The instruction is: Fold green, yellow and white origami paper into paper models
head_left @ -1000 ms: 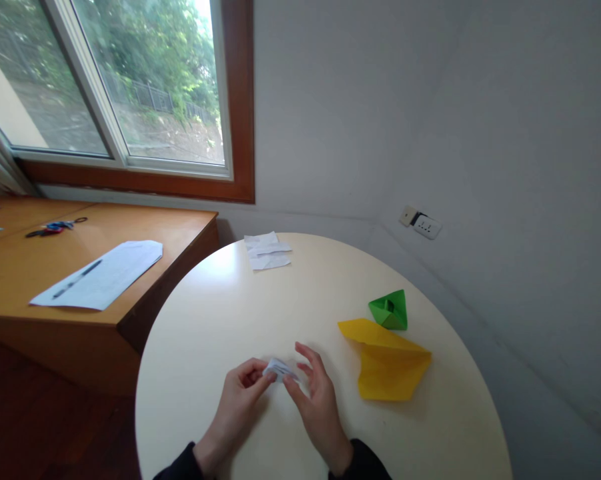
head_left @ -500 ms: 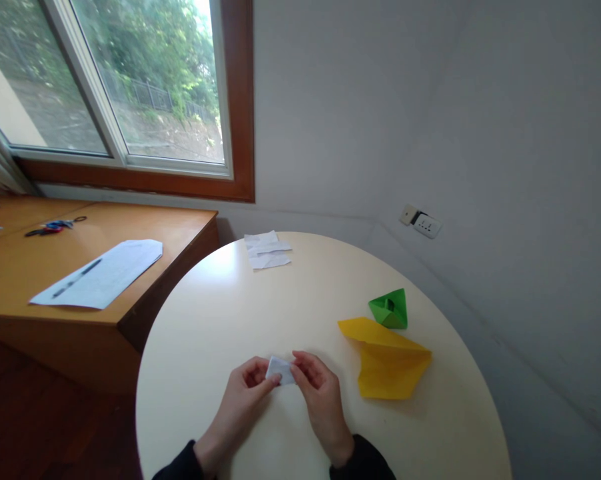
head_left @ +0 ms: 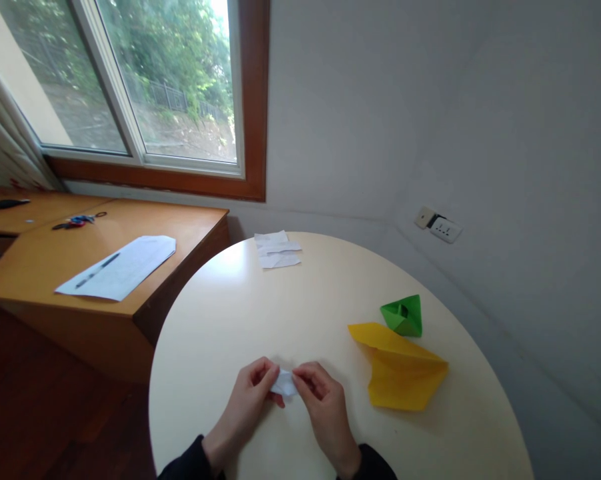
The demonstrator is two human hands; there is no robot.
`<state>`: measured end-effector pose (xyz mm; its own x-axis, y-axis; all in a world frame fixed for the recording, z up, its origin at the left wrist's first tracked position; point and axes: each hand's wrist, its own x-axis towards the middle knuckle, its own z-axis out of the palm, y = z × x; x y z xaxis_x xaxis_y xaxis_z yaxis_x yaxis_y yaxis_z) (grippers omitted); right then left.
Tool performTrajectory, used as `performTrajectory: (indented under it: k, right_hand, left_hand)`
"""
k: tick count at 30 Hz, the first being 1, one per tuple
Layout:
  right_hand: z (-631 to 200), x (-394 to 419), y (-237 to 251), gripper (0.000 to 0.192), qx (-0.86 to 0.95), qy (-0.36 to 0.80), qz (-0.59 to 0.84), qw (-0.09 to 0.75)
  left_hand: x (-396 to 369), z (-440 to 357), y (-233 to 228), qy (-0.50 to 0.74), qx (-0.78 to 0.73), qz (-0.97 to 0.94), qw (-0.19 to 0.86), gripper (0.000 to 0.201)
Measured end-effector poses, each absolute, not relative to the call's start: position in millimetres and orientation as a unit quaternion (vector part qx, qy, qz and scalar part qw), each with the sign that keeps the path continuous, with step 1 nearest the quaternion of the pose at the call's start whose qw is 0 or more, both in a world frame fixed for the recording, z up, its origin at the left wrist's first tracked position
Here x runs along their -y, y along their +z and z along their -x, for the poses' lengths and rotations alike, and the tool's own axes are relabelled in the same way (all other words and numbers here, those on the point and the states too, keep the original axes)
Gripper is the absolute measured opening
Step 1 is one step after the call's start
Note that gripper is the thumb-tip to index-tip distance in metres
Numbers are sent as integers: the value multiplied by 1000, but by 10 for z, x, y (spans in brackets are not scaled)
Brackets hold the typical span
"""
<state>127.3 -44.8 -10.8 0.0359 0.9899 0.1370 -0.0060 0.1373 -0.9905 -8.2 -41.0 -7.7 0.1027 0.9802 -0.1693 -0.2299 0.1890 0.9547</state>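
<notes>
A small folded white paper (head_left: 284, 384) is pinched between both my hands just above the round cream table (head_left: 230, 320). My left hand (head_left: 248, 400) grips its left side with thumb and fingers. Fingertips of my right hand (head_left: 323, 407) hold its right side. Most of the paper is hidden by my fingers. To the right lie a folded yellow paper (head_left: 400, 370) and, just behind it, a small green folded paper shape (head_left: 403, 316).
White paper scraps (head_left: 276, 249) lie at the table's far edge. A wooden desk (head_left: 180, 223) on the left carries a white sheet (head_left: 118, 268) with a pen (head_left: 97, 270) and scissors (head_left: 78, 220). A wall socket (head_left: 439, 227) is on the right wall.
My right hand has closed its fingers onto the white paper, and both hands now pinch it closer together. The view has shifted slightly to the left.
</notes>
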Motion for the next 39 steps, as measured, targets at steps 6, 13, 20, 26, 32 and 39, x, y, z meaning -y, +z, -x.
performTrajectory:
  k: [6, 13, 20, 26, 32, 39]
  right_hand:
    - [-1272, 471, -84, 25, 517, 467, 470, 542]
    - [-1290, 476, -86, 32, 496, 461, 487, 552]
    - [-1286, 456, -128, 32, 476, 471, 483, 565]
    - [-1286, 491, -157, 26, 485, 504, 450, 555]
    - [-1214, 541, -121, 42, 548, 534, 406, 500]
    - [-1214, 523, -97, 32, 525, 535, 417, 514]
  left_hand:
    - [418, 82, -45, 496, -468, -412, 604, 37]
    - [417, 97, -3, 508, -469, -394, 606, 37]
    - [400, 103, 16, 526, -458, -358, 621, 38]
    - [395, 107, 33, 533, -442, -306, 653, 37]
    - [398, 103, 33, 527, -445, -290, 664, 38]
    - [414, 75, 8, 516, -448, -352, 639, 42]
